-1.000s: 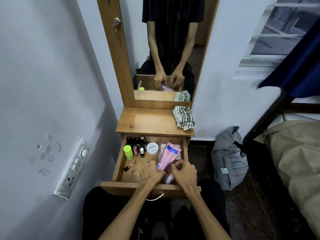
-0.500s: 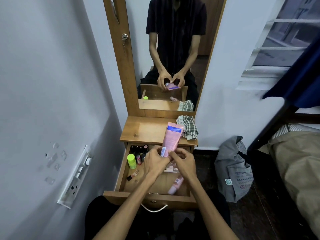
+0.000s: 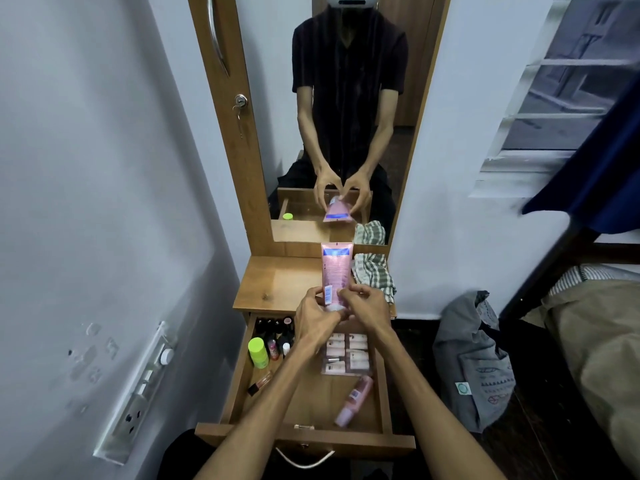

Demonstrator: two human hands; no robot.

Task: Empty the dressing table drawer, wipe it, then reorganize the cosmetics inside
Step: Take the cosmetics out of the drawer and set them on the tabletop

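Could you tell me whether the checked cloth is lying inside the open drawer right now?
No, the checked cloth lies on the dressing table top, behind the open drawer.

There is only one view — the camera sits on the person's head and looks forward and down, close above the open drawer (image 3: pixel 239 393) of the dressing table. It faces the mirror (image 3: pixel 346 116) straight, near the wall — the lens is wide.

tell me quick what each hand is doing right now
Left hand: fingers curled round the cap end of the pink tube, holding it upright.
Right hand: also gripping the cap end of the same tube.
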